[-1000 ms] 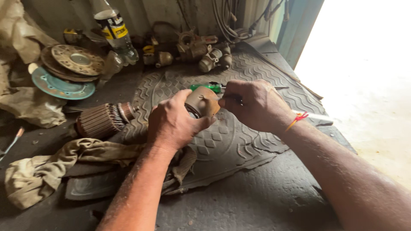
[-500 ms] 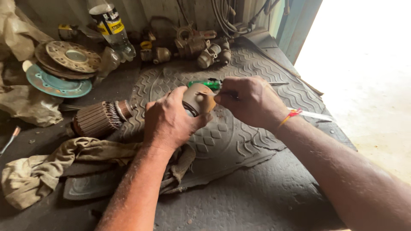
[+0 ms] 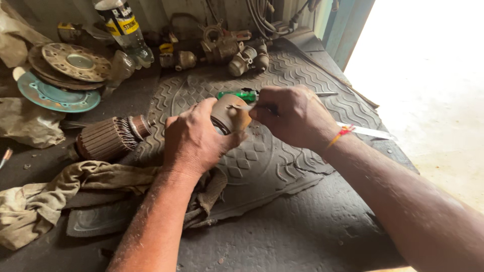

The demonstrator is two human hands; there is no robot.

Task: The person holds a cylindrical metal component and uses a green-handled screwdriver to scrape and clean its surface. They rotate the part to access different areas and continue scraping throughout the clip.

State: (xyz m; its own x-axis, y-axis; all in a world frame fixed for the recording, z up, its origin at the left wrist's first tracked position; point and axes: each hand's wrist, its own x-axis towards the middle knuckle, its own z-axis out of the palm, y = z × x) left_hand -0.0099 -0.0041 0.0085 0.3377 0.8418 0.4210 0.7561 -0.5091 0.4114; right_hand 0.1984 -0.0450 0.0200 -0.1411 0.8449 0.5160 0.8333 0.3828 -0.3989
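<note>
Left hand point(image 3: 194, 138) clasps tan rounded part point(image 3: 229, 113); right hand point(image 3: 292, 116) pinches thin tool, maybe

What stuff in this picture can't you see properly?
All in the head view:
- Brown round part: the left hand wraps it, hiding its underside.
- Green-handled tool: the right hand covers most of it.
- Plastic bottle: its top is cut off by the upper edge.
- Doorway area: washed out by bright light.
- Cloth rag: covers whatever lies beneath it.
</note>
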